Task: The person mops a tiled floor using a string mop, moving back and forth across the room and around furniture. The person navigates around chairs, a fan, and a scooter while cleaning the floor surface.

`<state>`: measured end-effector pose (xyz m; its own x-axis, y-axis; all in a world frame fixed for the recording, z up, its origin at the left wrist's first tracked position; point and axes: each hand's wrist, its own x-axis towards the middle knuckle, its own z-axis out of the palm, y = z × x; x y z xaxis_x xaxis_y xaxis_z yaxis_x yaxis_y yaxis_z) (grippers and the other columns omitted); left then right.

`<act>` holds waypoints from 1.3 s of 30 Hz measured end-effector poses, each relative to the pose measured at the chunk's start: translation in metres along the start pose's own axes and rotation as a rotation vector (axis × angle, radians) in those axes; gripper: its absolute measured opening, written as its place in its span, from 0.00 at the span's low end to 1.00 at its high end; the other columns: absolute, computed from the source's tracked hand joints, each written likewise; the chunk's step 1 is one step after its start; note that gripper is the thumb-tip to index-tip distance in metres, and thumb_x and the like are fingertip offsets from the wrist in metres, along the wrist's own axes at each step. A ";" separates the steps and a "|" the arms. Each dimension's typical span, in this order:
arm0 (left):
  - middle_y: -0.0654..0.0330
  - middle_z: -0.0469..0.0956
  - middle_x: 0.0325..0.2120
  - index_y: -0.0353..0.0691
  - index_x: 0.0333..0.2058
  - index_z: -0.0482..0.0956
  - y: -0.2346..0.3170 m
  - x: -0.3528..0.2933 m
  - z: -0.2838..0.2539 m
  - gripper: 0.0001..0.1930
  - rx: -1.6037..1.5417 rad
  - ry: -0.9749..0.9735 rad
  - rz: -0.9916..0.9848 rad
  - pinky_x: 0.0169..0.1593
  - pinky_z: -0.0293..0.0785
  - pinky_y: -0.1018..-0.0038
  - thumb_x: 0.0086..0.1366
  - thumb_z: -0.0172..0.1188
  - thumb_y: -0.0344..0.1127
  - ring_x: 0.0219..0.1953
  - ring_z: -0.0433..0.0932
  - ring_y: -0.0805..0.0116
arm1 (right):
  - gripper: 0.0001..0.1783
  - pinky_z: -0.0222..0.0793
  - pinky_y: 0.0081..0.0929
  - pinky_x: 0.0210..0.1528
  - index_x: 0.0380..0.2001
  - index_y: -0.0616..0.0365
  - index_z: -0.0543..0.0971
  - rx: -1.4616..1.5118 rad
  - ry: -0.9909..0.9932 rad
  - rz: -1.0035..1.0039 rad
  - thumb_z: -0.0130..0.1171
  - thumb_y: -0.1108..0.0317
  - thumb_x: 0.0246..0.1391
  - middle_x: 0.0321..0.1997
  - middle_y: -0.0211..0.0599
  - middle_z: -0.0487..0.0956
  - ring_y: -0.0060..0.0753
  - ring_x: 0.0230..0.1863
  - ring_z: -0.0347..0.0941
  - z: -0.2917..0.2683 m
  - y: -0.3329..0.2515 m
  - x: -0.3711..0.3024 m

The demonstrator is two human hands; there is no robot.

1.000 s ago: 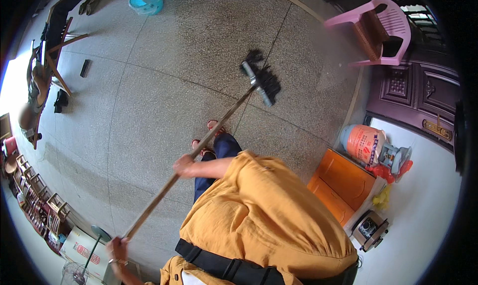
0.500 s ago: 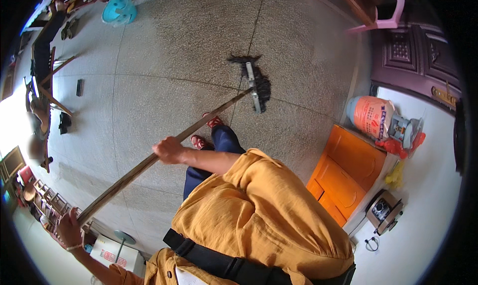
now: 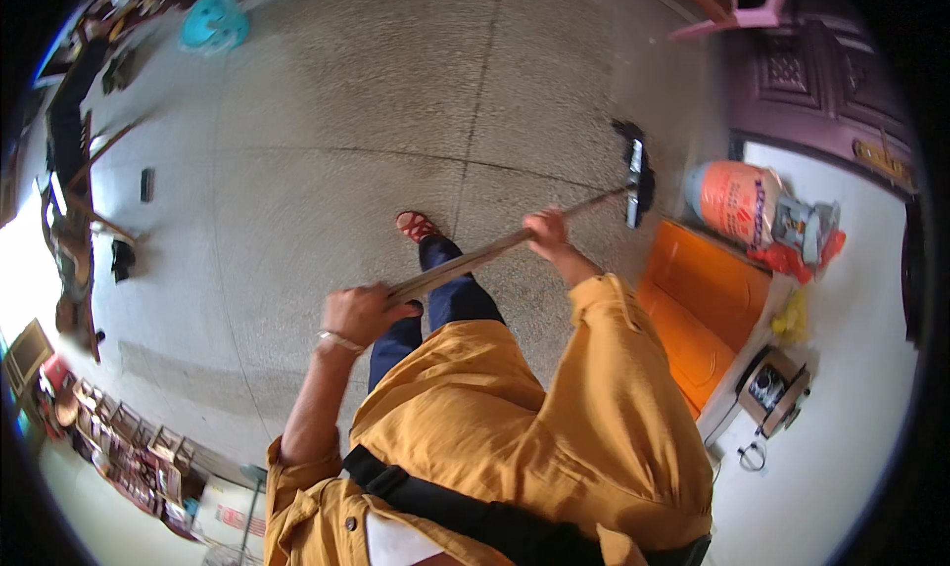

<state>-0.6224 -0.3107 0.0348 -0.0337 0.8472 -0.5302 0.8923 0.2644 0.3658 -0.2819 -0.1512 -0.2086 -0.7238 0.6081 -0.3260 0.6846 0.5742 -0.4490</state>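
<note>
A mop with a long wooden handle runs from lower left to upper right in front of my legs. My left hand, with a bracelet at the wrist, is closed round the handle's top end. Farther along the shaft, my right hand grips it too. At the far end, the mop head, a pale clamp bar with dark strands, rests on the speckled floor to the right, near the orange cabinet.
On the right stand an orange cabinet, a gas cylinder partly covered by an orange-red bag, and a purple door. A pink chair is at the upper right, a turquoise bucket at the upper left. A wooden bench lines the left.
The mop head has swept to the right across the floor, toward the cabinet. Both hands have moved right with the handle, my left hand coming in close to my legs.
</note>
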 end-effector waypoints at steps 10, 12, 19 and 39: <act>0.57 0.70 0.10 0.40 0.15 0.72 -0.104 -0.096 -0.038 0.27 0.020 0.184 -0.145 0.22 0.67 0.66 0.49 0.52 0.62 0.16 0.72 0.59 | 0.05 0.55 0.49 0.44 0.20 0.51 0.75 0.065 0.248 0.083 0.54 0.71 0.32 0.22 0.36 0.74 0.46 0.31 0.69 0.056 -0.148 0.049; 0.58 0.70 0.09 0.41 0.15 0.73 -0.146 -0.150 -0.043 0.26 0.024 0.211 -0.282 0.21 0.66 0.69 0.49 0.53 0.62 0.14 0.71 0.60 | 0.07 0.53 0.48 0.40 0.18 0.49 0.74 0.091 0.315 -0.007 0.55 0.71 0.27 0.22 0.38 0.72 0.47 0.31 0.67 0.073 -0.224 0.058; 0.59 0.70 0.09 0.40 0.13 0.74 -0.230 -0.430 -0.004 0.22 0.046 0.297 -0.791 0.28 0.62 0.66 0.44 0.61 0.56 0.16 0.69 0.62 | 0.17 0.51 0.44 0.38 0.23 0.45 0.72 0.116 0.313 -0.464 0.62 0.69 0.21 0.26 0.32 0.70 0.40 0.32 0.65 0.202 -0.468 0.022; 0.50 0.63 0.06 0.34 0.07 0.65 -0.123 -0.631 0.240 0.29 -0.427 0.312 -1.571 0.17 0.55 0.63 0.39 0.63 0.58 0.10 0.61 0.54 | 0.04 0.51 0.46 0.51 0.22 0.49 0.73 -0.157 -0.431 -1.167 0.51 0.69 0.37 0.26 0.36 0.72 0.38 0.37 0.68 0.318 -0.632 -0.044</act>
<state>-0.6025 -0.9882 0.1405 -0.8537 -0.3123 -0.4167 -0.2762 0.9499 -0.1460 -0.7100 -0.7151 -0.1748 -0.8533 -0.5180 -0.0596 -0.4016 0.7257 -0.5587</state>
